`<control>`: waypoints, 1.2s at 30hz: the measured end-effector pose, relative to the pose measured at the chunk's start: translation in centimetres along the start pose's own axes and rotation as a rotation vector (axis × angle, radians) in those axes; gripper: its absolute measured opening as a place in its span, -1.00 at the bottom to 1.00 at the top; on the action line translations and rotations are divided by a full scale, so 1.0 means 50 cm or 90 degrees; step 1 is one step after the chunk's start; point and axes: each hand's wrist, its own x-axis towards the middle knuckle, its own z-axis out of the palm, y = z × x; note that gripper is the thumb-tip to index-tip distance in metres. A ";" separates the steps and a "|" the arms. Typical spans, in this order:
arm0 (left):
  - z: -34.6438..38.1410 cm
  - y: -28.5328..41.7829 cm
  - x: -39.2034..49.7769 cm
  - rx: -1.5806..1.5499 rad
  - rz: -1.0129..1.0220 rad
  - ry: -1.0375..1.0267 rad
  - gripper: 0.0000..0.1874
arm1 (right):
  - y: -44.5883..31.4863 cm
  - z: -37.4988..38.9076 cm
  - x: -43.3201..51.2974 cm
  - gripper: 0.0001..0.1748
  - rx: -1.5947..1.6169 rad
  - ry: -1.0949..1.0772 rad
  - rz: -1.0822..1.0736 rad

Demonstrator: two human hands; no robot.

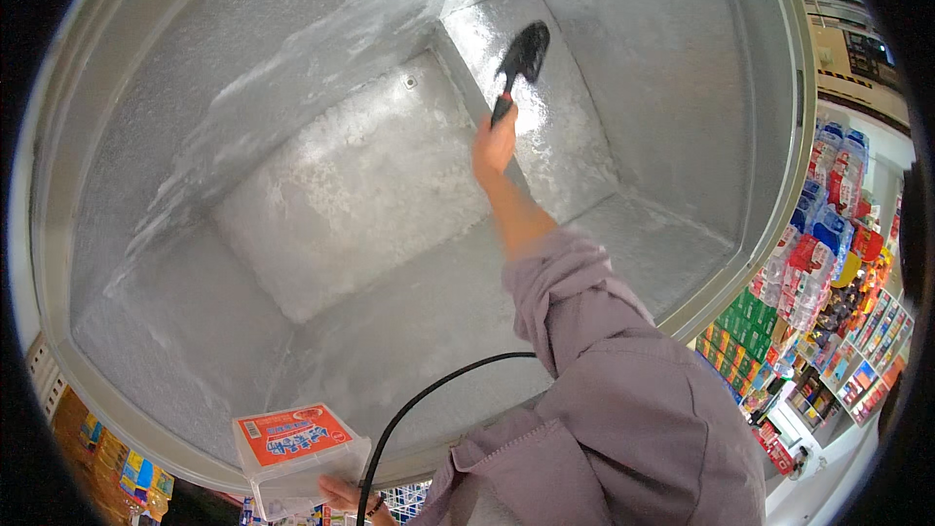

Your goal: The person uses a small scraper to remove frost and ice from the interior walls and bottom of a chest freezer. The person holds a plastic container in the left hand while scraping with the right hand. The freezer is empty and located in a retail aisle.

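My right hand (494, 148) reaches down into a frost-lined chest freezer (343, 161) and is closed around the handle of a black hand trowel (527, 51). The trowel's blade is over a shiny, wet-looking or icy floor section at the far right, looking slightly blurred; whether it touches the surface cannot be told. At the near rim, my left hand (340, 493) holds a clear plastic tub (310, 478) with a red label bearing writing. The tub is tilted, so its contents are hidden.
A black cable (424, 383) arcs in front of me over the near wall. A low ridge (456, 73) divides the freezer floor, near a small drain fitting (410, 82). Bottle packs (811, 256) and green boxes (746, 321) stand beyond the right rim; bottles (109, 453) stand at lower left.
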 end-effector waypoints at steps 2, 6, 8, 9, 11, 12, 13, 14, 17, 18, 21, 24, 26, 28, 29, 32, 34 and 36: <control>-0.005 -0.101 0.046 -0.013 0.030 0.001 -0.52 | -0.032 0.022 0.071 -0.47 0.000 0.022 -0.031; 0.015 0.027 -0.014 -0.001 0.030 0.020 -0.52 | -0.074 0.047 0.145 -0.46 0.009 0.031 -0.044; 0.013 0.043 -0.017 0.004 0.033 0.013 -0.52 | -0.054 0.051 0.152 -0.45 0.025 0.046 -0.017; 0.017 0.050 -0.020 0.006 0.036 0.013 -0.52 | -0.041 0.052 0.154 -0.45 0.032 0.052 -0.005; 0.019 0.061 -0.021 0.007 0.039 0.005 -0.53 | 0.010 0.047 0.135 -0.42 0.033 0.070 0.017; 0.018 0.065 -0.021 0.009 0.040 0.004 -0.53 | 0.025 0.043 0.115 -0.41 0.036 0.074 0.028; 0.019 0.068 -0.025 0.008 0.040 0.008 -0.53 | 0.026 0.032 0.089 -0.40 0.043 0.055 0.071; 0.015 0.067 -0.026 0.009 0.039 0.008 -0.53 | 0.027 0.019 0.061 -0.39 0.049 0.036 0.113; 0.018 0.075 -0.027 0.005 0.044 0.005 -0.53 | 0.077 -0.003 -0.005 -0.40 0.132 0.125 0.163; 0.016 0.075 -0.027 0.010 0.044 0.007 -0.53 | 0.085 -0.011 -0.027 -0.41 0.165 0.143 0.202; 0.017 0.082 -0.028 0.009 0.047 0.003 -0.53 | 0.111 -0.016 -0.048 -0.44 0.223 0.192 0.252; 0.018 0.086 -0.035 0.008 0.047 0.010 -0.53 | 0.101 -0.026 -0.036 -0.48 0.241 0.091 0.219; 0.015 0.087 -0.039 0.007 0.047 0.018 -0.54 | 0.050 -0.031 -0.020 -0.59 0.362 0.058 0.133; 0.021 0.090 -0.030 0.007 0.055 0.009 -0.54 | 0.029 -0.050 0.029 -0.53 0.366 -0.015 0.133; 0.027 0.093 -0.022 0.009 0.060 -0.004 -0.54 | 0.024 -0.067 0.056 -0.51 0.313 -0.024 0.140; 0.028 0.096 -0.028 0.004 0.056 0.006 -0.54 | 0.007 -0.075 0.108 -0.47 0.300 -0.055 0.114; 0.027 0.100 -0.032 0.001 0.050 0.009 -0.54 | -0.028 -0.098 0.110 -0.47 0.313 -0.067 0.132; 0.025 0.103 -0.035 -0.003 0.044 0.008 -0.54 | -0.010 -0.097 0.096 -0.47 0.322 -0.054 0.179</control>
